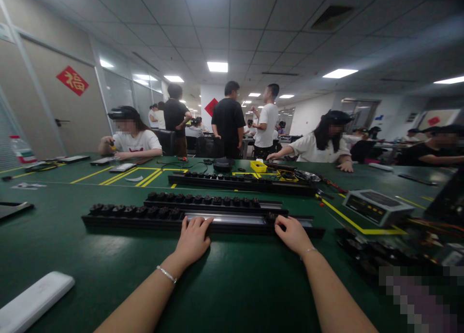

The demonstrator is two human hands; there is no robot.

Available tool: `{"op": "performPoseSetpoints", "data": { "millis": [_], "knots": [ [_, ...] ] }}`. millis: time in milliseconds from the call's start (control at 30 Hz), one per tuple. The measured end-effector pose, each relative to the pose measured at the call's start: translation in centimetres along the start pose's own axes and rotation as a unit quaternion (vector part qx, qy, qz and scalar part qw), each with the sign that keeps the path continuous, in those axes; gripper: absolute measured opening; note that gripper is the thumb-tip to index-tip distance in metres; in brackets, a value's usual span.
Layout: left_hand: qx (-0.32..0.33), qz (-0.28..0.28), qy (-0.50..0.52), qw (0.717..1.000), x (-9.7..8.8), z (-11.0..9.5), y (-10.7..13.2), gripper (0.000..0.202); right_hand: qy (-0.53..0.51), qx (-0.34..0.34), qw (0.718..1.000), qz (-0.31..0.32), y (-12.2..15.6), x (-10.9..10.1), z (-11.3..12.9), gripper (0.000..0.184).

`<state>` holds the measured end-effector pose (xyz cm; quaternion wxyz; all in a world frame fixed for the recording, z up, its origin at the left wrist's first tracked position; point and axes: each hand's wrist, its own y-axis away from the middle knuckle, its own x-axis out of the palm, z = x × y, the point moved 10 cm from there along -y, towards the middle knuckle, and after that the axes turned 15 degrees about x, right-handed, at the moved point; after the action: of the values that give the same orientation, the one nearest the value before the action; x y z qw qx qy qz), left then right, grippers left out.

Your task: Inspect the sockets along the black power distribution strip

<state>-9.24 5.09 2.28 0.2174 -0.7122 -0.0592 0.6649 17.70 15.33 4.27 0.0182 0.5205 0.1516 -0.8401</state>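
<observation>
A long black rail [145,222] with a row of round black knobs and a bare silvery channel lies across the green table in front of me. My left hand [194,238] rests on its near edge, fingers stretched flat against the channel. My right hand [292,232] lies on the rail further right, fingers curled over its edge near a black knob. A second knob-filled rail [213,202] lies just behind the first, touching it. A third rail [239,182] sits further back.
A white flat device [34,301] lies at the near left. A grey scale [377,207] stands right inside yellow tape lines, with black parts and wires [380,255] beside it. A yellow bin [258,166] sits far back. Several people sit or stand beyond the table.
</observation>
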Motion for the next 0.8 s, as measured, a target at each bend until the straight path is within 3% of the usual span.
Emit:
{"op": "performPoseSetpoints", "data": {
  "millis": [800],
  "knots": [
    [0.001,0.003,-0.009,1.000,0.1,0.0,0.0,0.052,0.016,0.035,0.999,-0.037,-0.2,-0.5,-1.0,0.018]
  ]
}}
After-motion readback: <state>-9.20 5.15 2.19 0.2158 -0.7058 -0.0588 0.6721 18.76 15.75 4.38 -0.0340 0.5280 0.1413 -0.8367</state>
